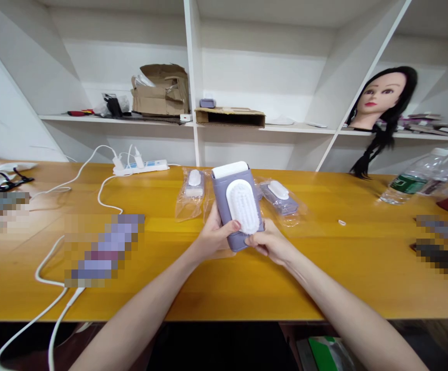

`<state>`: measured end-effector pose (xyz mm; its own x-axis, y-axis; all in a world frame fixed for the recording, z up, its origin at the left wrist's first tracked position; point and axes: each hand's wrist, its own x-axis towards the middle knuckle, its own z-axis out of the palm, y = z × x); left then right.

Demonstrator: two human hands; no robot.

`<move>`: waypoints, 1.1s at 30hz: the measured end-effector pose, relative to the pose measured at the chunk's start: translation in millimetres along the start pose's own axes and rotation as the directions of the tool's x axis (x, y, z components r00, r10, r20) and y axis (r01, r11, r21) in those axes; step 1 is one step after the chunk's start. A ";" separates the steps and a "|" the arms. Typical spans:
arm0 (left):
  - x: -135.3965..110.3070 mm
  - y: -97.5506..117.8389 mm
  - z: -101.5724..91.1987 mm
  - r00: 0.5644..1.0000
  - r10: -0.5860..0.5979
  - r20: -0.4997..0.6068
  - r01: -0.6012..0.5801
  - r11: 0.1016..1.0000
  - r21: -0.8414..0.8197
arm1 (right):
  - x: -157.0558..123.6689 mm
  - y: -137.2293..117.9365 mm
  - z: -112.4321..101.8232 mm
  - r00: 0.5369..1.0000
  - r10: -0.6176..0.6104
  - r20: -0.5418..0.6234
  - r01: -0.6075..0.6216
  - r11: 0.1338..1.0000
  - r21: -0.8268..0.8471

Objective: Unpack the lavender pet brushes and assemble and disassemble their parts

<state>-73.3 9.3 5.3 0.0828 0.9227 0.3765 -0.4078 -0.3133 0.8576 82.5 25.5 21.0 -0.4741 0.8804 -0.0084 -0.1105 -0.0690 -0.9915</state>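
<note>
My left hand (213,238) and right hand (270,242) grip a lilac brush case (224,198) together above the yellow wooden table (304,278), with white shelves (297,130) at the far side.

The bare left hand (214,239) and right hand (270,245) meet slender, unsleeved forearms (347,314).

**Both hands meet at centre, closed and gripping**

Your left hand (215,238) and right hand (269,242) come together in front of you, each closed in a firm hold. Your thumbs (229,225) lie across toward each other, tips nearly meeting, and your fingers (260,250) curl underneath. Your bare left forearm (138,314) and right forearm (349,309) angle inward from the bottom edge.
</note>
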 end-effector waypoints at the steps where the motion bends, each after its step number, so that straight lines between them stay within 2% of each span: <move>1: 0.1 0.0 -0.4 1.000 0.004 0.000 -0.004 1.000 0.000 | -0.5 0.0 0.4 1.000 0.007 -0.010 -0.007 1.000 0.003; 7: 5.1 -2.4 -4.0 0.999 -0.003 -0.055 0.003 1.000 -0.009 | -0.8 -1.0 5.5 0.998 0.047 -0.047 -0.046 0.999 0.029; 12: 7.9 7.0 -6.8 0.992 -0.050 -0.118 0.042 0.997 -0.070 | -1.7 -2.5 7.5 0.997 0.074 -0.016 -0.073 0.996 0.041; 15: 6.4 13.6 -8.6 0.989 -0.131 -0.063 0.123 0.985 -0.120 | -4.3 0.1 9.5 0.994 0.101 0.039 -0.103 0.993 0.053; 18: 5.1 14.1 -6.7 0.987 -0.162 0.000 0.158 0.966 -0.205 | -6.0 4.3 13.1 0.987 0.135 0.092 -0.141 0.988 0.062; 25: 8.4 7.7 3.3 0.980 -0.168 -0.106 0.125 0.935 -0.332 | -1.3 12.8 13.9 0.996 0.041 0.074 -0.052 0.987 0.153; 29: 7.1 10.5 5.2 0.969 -0.186 -0.163 0.121 0.932 -0.342 | 1.0 15.3 12.4 0.994 0.038 0.105 -0.055 0.984 0.167; 33: 6.1 14.1 7.0 0.970 -0.134 -0.200 0.060 0.939 -0.338 | 2.2 13.6 9.3 0.990 0.049 0.136 -0.067 0.989 0.132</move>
<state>-72.2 9.0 22.2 -0.0471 0.9826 0.1798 -0.6851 -0.1628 0.7100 71.8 22.2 8.7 -0.5931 0.8042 -0.0390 -0.1928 -0.1889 -0.9629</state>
